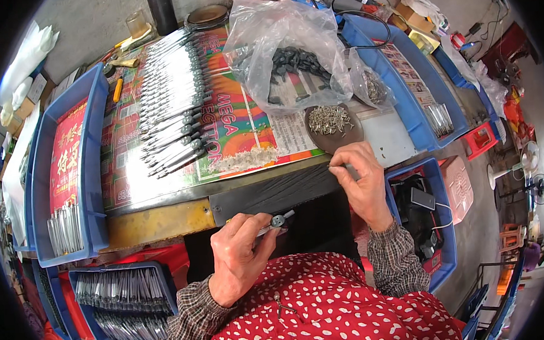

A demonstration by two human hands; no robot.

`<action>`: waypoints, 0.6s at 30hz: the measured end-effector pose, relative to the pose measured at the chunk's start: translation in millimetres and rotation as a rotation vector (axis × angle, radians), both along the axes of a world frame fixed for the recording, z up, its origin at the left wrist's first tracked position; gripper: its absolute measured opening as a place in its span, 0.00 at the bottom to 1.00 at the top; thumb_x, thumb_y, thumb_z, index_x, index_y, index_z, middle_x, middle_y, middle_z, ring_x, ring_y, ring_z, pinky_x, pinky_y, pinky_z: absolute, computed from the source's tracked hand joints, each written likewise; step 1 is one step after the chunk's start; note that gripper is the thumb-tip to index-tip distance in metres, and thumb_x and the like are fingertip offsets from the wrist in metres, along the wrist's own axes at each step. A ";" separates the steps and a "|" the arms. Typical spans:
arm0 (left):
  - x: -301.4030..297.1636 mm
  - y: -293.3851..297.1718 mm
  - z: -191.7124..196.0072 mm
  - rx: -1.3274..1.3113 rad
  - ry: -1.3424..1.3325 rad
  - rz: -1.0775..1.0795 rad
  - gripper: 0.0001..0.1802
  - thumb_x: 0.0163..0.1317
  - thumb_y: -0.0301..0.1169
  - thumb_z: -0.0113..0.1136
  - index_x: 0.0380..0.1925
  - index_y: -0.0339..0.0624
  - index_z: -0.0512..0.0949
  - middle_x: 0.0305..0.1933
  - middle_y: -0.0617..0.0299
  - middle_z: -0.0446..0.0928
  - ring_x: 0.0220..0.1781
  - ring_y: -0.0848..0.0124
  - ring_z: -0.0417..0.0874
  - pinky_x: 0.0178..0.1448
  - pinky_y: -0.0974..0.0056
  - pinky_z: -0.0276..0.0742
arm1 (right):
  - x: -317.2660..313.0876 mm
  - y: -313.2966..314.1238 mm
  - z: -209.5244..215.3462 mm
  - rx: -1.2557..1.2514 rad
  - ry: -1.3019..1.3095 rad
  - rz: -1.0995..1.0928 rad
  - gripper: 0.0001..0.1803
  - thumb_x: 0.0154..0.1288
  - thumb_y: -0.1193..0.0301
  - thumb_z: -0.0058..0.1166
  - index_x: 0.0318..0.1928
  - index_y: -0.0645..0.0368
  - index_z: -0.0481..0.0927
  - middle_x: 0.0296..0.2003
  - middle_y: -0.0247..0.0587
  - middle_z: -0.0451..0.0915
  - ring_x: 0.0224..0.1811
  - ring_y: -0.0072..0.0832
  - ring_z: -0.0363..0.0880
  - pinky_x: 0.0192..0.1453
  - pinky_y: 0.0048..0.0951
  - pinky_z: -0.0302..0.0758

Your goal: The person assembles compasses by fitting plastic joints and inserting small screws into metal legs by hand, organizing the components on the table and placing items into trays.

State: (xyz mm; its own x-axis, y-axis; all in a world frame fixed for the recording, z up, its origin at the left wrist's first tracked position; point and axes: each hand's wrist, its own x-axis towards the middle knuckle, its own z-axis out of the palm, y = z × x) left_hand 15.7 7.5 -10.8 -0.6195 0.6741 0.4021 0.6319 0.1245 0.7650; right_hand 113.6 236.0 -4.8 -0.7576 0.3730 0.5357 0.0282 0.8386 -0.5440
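My left hand [242, 250] is closed round a slim metal piece with a grey plastic end [279, 220], held in front of the table edge. Most of that piece is hidden in my fingers. My right hand [363, 180] is raised at the table edge, with thumb and forefinger brought together in a pinch. Whatever lies between those fingertips is too small to make out. Just beyond it, a round dark dish holds a heap of small metal fasteners [330, 120]. Small clear bits [247, 159] are scattered near the table's front edge.
Long silvery strips with dark ends [173, 101] lie in a row on the table. A clear plastic bag [287, 52] of black parts stands behind the dish. Blue bins [69, 180] flank the table; another bin [451, 234] sits low right. A yellow-handled tool [118, 90] lies left.
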 end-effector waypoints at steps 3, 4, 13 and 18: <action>1.3 -0.2 1.1 -0.016 -0.009 -0.002 0.12 0.48 0.19 0.69 0.35 0.36 0.81 0.25 0.60 0.75 0.18 0.74 0.71 0.23 0.69 0.67 | -0.4 -14.8 3.4 -0.017 0.034 0.068 0.08 0.52 0.80 0.61 0.33 0.61 0.76 0.34 0.40 0.77 0.40 0.38 0.74 0.45 0.35 0.71; 1.4 -0.4 1.4 -0.028 -0.008 -0.002 0.12 0.48 0.19 0.69 0.35 0.36 0.81 0.25 0.60 0.75 0.18 0.74 0.71 0.23 0.69 0.67 | -0.3 -19.1 4.5 -0.036 0.044 0.102 0.09 0.52 0.80 0.62 0.33 0.61 0.76 0.34 0.40 0.77 0.40 0.39 0.74 0.45 0.36 0.71; 3.3 -1.8 -2.9 -0.017 0.028 -0.020 0.13 0.47 0.19 0.69 0.36 0.36 0.81 0.26 0.58 0.76 0.20 0.71 0.74 0.25 0.68 0.70 | -2.5 -49.9 5.3 -0.091 0.005 0.311 0.08 0.55 0.77 0.63 0.35 0.60 0.76 0.35 0.38 0.78 0.41 0.36 0.75 0.47 0.34 0.72; 3.4 -2.8 -5.7 -0.024 0.074 -0.014 0.14 0.47 0.19 0.69 0.36 0.36 0.80 0.27 0.56 0.77 0.22 0.67 0.77 0.26 0.66 0.72 | -4.7 -57.8 1.1 -0.059 -0.010 0.385 0.12 0.51 0.79 0.63 0.36 0.59 0.74 0.36 0.38 0.75 0.42 0.38 0.74 0.48 0.38 0.70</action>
State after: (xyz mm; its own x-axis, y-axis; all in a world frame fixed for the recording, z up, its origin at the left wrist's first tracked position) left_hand 19.1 4.7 -16.5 -0.5794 0.6923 0.4301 0.6886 0.1334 0.7128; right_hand 108.9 178.2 -3.8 -0.8532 0.0903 0.5137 -0.2768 0.7563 -0.5928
